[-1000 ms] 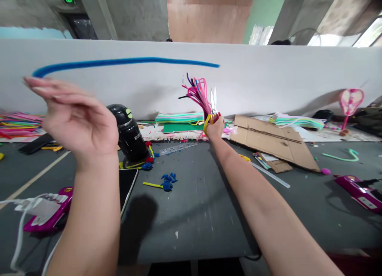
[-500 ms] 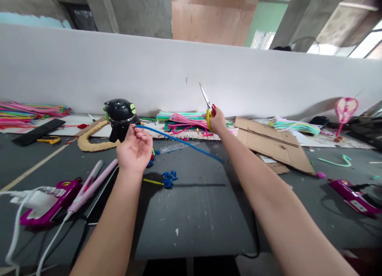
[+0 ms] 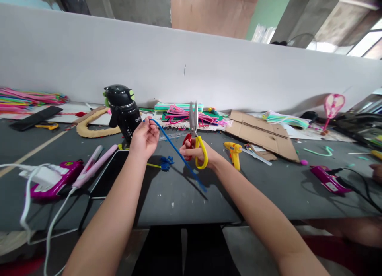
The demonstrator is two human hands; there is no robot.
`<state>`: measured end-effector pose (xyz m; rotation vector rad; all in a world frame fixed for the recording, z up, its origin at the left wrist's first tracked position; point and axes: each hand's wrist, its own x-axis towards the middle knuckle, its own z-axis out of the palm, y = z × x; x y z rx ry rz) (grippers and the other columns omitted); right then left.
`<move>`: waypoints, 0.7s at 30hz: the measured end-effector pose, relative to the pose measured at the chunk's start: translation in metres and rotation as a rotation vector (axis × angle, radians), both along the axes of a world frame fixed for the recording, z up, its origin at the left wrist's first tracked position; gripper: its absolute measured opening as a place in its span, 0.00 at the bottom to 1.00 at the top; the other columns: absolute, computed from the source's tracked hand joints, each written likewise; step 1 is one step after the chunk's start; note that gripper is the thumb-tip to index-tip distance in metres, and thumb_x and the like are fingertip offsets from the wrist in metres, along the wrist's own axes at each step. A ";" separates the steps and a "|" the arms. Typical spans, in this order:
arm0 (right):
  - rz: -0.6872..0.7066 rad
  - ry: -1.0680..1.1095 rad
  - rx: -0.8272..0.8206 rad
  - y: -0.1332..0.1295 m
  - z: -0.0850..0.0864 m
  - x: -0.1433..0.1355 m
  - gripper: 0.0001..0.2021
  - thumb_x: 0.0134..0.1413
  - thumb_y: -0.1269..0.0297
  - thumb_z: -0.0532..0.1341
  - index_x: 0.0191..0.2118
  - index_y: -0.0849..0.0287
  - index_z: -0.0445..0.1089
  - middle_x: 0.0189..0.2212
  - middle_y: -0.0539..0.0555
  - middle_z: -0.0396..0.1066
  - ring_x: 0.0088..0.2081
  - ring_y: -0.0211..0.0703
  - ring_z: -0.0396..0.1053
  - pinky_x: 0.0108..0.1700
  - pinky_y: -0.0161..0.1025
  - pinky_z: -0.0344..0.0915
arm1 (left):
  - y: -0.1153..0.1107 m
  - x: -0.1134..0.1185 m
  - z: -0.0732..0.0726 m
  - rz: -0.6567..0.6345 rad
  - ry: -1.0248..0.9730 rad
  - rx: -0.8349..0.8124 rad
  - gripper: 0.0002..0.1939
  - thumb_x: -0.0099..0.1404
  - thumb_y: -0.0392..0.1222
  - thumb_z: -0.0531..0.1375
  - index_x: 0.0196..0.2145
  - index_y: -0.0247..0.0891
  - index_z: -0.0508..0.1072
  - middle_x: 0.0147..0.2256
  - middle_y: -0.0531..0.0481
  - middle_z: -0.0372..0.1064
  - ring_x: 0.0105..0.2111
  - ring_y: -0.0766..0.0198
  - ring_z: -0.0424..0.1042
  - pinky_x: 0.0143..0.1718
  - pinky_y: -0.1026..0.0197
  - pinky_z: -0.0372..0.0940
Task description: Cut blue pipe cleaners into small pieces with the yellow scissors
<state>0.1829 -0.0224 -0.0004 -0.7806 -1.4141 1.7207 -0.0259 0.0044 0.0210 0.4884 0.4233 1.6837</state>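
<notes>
Pinched in the fingertips of my left hand [image 3: 145,137] is one end of a blue pipe cleaner [image 3: 176,148], which slopes down to the right above the table. My right hand [image 3: 201,152] grips a pair of scissors [image 3: 193,119] by a red and a yellow handle loop. The scissor blades point up and stand slightly apart, and the pipe cleaner passes just left of the handles. Behind the pipe cleaner, a small blue flower-like piece with a yellow stem [image 3: 165,163] lies on the grey table [image 3: 167,200].
Beside my left hand stands a black bottle [image 3: 123,115]. A pink hair straightener [image 3: 94,168] rests by a purple power strip [image 3: 56,184]. A yellow glue gun [image 3: 234,153] and cardboard [image 3: 262,135] lie to the right. Pink pipe cleaners [image 3: 179,113] line the back. Another person's hand [image 3: 376,172] shows at far right.
My right hand has drawn back toward me with the scissors, and their blades have opened a little. My left hand has shifted right with the pipe cleaner. The glue gun has come into view.
</notes>
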 end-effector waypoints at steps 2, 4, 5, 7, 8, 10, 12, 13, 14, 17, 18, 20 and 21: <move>-0.012 -0.006 -0.006 -0.006 -0.007 0.010 0.24 0.35 0.58 0.74 0.27 0.56 0.56 0.27 0.48 0.70 0.24 0.34 0.64 0.27 0.34 0.60 | 0.001 0.000 0.001 0.025 0.053 -0.019 0.03 0.65 0.36 0.62 0.32 0.36 0.76 0.24 0.55 0.71 0.22 0.77 0.69 0.26 0.74 0.66; -0.083 -0.014 -0.004 -0.009 -0.012 0.020 0.23 0.37 0.56 0.73 0.27 0.56 0.57 0.26 0.49 0.69 0.25 0.36 0.65 0.28 0.35 0.61 | 0.003 -0.002 0.004 0.069 0.081 -0.030 0.06 0.66 0.39 0.61 0.31 0.37 0.75 0.23 0.56 0.70 0.23 0.77 0.69 0.26 0.73 0.64; -0.135 -0.023 0.007 -0.010 -0.013 0.024 0.22 0.38 0.55 0.72 0.27 0.56 0.57 0.26 0.49 0.69 0.25 0.37 0.66 0.29 0.36 0.61 | 0.003 -0.004 0.006 0.081 0.075 -0.038 0.09 0.68 0.41 0.59 0.30 0.38 0.74 0.24 0.56 0.70 0.23 0.76 0.68 0.27 0.71 0.64; -0.224 -0.068 0.043 -0.011 -0.011 0.031 0.21 0.40 0.54 0.71 0.27 0.55 0.57 0.25 0.48 0.68 0.24 0.36 0.65 0.29 0.37 0.62 | 0.005 -0.010 0.010 -0.019 0.033 -0.056 0.13 0.71 0.44 0.55 0.31 0.38 0.73 0.26 0.55 0.72 0.26 0.76 0.69 0.29 0.71 0.64; -0.243 -0.109 0.062 -0.011 -0.009 0.034 0.20 0.42 0.54 0.70 0.26 0.55 0.57 0.25 0.48 0.68 0.24 0.36 0.64 0.28 0.37 0.62 | 0.006 -0.013 0.011 -0.037 -0.020 -0.037 0.13 0.71 0.45 0.55 0.31 0.38 0.72 0.26 0.56 0.71 0.26 0.78 0.68 0.27 0.73 0.63; -0.302 -0.183 0.108 -0.010 -0.003 0.037 0.20 0.44 0.52 0.69 0.25 0.55 0.57 0.22 0.47 0.66 0.22 0.36 0.62 0.26 0.36 0.60 | 0.008 -0.021 0.014 -0.124 -0.076 -0.016 0.14 0.72 0.46 0.53 0.32 0.37 0.71 0.23 0.58 0.69 0.23 0.80 0.66 0.25 0.76 0.61; -0.415 -0.276 0.131 -0.009 0.002 0.040 0.21 0.44 0.49 0.69 0.23 0.55 0.58 0.19 0.47 0.65 0.19 0.34 0.60 0.23 0.35 0.57 | 0.007 -0.027 0.016 -0.140 -0.095 0.006 0.15 0.73 0.47 0.52 0.34 0.36 0.70 0.21 0.58 0.68 0.19 0.80 0.64 0.21 0.77 0.61; -0.458 -0.319 0.136 -0.009 0.004 0.041 0.20 0.46 0.47 0.67 0.23 0.56 0.60 0.19 0.47 0.65 0.18 0.34 0.60 0.22 0.36 0.57 | 0.006 -0.029 0.017 -0.142 -0.109 0.048 0.16 0.73 0.49 0.51 0.34 0.35 0.69 0.20 0.58 0.68 0.18 0.80 0.63 0.19 0.77 0.59; -0.501 -0.353 0.132 -0.009 0.005 0.041 0.21 0.48 0.45 0.66 0.23 0.56 0.62 0.18 0.48 0.65 0.17 0.34 0.60 0.20 0.36 0.56 | 0.004 -0.030 0.019 -0.159 -0.104 0.089 0.16 0.73 0.49 0.51 0.34 0.35 0.68 0.20 0.58 0.67 0.17 0.81 0.61 0.17 0.78 0.58; -0.572 -0.427 0.145 -0.009 0.006 0.044 0.23 0.52 0.41 0.61 0.24 0.57 0.66 0.19 0.50 0.66 0.15 0.34 0.61 0.18 0.36 0.56 | -0.007 -0.029 0.029 -0.191 -0.074 0.143 0.14 0.74 0.46 0.50 0.36 0.34 0.67 0.21 0.58 0.65 0.15 0.83 0.57 0.15 0.80 0.54; -0.591 -0.443 0.160 -0.009 0.005 0.044 0.23 0.52 0.40 0.61 0.24 0.57 0.66 0.19 0.50 0.66 0.15 0.34 0.60 0.18 0.36 0.56 | -0.011 -0.028 0.033 -0.191 -0.060 0.142 0.14 0.74 0.45 0.50 0.36 0.34 0.67 0.22 0.58 0.64 0.15 0.84 0.55 0.15 0.81 0.53; -0.652 -0.440 0.197 -0.007 0.004 0.047 0.22 0.51 0.41 0.63 0.26 0.56 0.66 0.20 0.50 0.66 0.15 0.32 0.59 0.17 0.35 0.54 | -0.017 -0.026 0.041 -0.204 -0.036 0.122 0.13 0.73 0.45 0.51 0.36 0.33 0.68 0.22 0.59 0.63 0.14 0.85 0.53 0.14 0.81 0.50; -0.677 -0.431 0.208 -0.006 0.003 0.048 0.21 0.50 0.42 0.64 0.26 0.56 0.65 0.19 0.49 0.64 0.15 0.32 0.58 0.16 0.34 0.54 | -0.020 -0.025 0.044 -0.192 -0.035 0.100 0.12 0.72 0.44 0.52 0.36 0.33 0.69 0.22 0.60 0.62 0.15 0.85 0.52 0.14 0.82 0.49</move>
